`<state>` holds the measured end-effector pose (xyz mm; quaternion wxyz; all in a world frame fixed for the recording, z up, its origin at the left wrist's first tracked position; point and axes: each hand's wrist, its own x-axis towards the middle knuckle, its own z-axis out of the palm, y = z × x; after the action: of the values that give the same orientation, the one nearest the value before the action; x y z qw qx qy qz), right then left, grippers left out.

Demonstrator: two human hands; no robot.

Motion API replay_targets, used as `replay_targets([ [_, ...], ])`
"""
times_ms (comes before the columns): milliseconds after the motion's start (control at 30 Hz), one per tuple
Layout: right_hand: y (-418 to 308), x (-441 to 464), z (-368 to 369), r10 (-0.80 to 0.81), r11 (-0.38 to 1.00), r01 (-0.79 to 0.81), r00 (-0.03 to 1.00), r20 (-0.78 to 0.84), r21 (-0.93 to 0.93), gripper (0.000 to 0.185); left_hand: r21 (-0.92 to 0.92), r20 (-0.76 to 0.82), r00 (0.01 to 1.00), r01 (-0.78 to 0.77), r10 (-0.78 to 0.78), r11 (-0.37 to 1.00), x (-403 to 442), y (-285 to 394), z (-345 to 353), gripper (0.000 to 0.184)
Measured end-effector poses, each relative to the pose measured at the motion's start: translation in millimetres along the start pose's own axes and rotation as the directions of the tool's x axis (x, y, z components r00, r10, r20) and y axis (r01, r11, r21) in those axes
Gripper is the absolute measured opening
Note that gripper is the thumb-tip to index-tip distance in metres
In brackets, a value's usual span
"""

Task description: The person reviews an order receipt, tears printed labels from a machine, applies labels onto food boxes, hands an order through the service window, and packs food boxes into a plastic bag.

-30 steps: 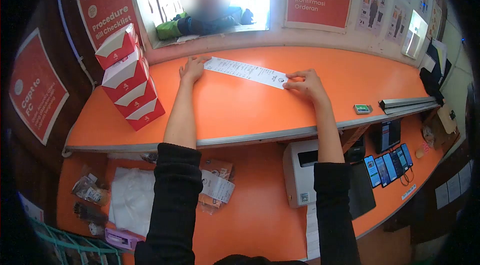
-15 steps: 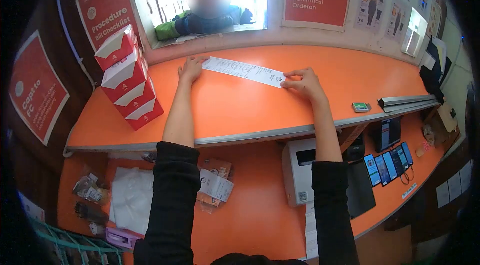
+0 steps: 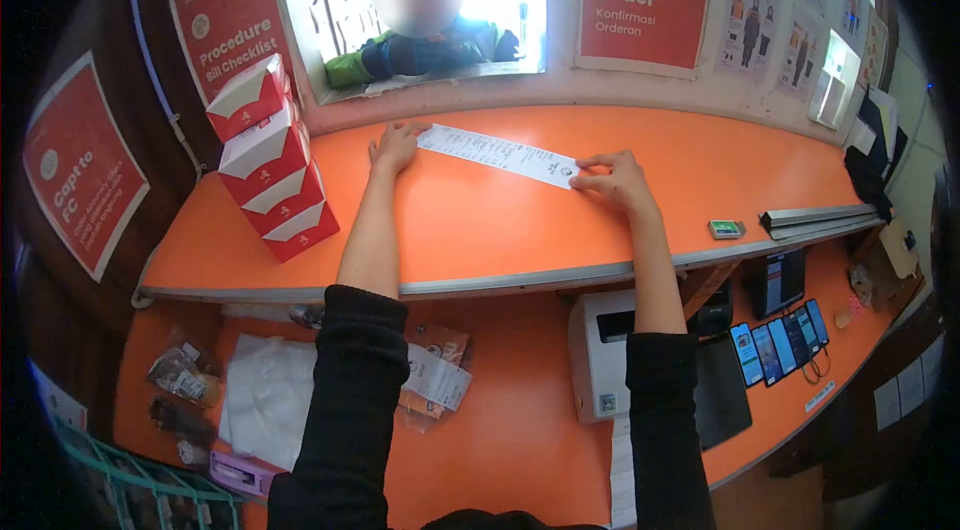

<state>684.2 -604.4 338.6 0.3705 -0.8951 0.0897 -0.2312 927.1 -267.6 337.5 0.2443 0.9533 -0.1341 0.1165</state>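
Note:
A long white printed receipt is stretched across the orange counter, slanting down toward the right. My left hand holds its left end between the fingers. At the other end, my right hand pinches the edge between thumb and fingers. Left of my left hand stands a leaning stack of red and white boxes.
Behind the counter a person leans at the window. A small green box and metal rails lie at the right. Below are a white printer, several phones, white bags and an orange packet.
The camera view has shifted slightly, so the scene sits a little lower and farther right. Both hands still hold the receipt's ends.

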Motion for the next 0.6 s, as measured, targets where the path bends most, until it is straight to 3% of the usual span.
replay_targets([
  [267,11,6,5,-0.025,1.000,0.025,0.999,-0.026,0.001,0.050,0.018,0.034,0.999,0.024,-0.025,1.000,-7,8,-8,0.047],
  [333,15,12,6,0.005,0.982,-0.021,0.996,0.085,0.190,0.050,0.020,0.031,0.999,0.014,-0.015,1.000,-7,7,-8,0.047],
  [433,16,4,10,-0.043,0.992,0.050,0.997,-0.059,0.116,0.050,0.019,0.023,1.000,-0.001,0.001,1.000,-5,4,-2,0.046],
  [533,7,0,4,-0.080,0.997,0.079,0.993,-0.090,-0.011,0.050,-0.001,0.018,1.000,0.012,-0.012,1.000,-7,6,-4,0.046],
  [600,8,2,4,-0.097,0.995,0.098,0.991,-0.091,-0.001,0.049,0.011,0.029,0.999,0.018,-0.019,1.000,-3,4,-3,0.044],
])
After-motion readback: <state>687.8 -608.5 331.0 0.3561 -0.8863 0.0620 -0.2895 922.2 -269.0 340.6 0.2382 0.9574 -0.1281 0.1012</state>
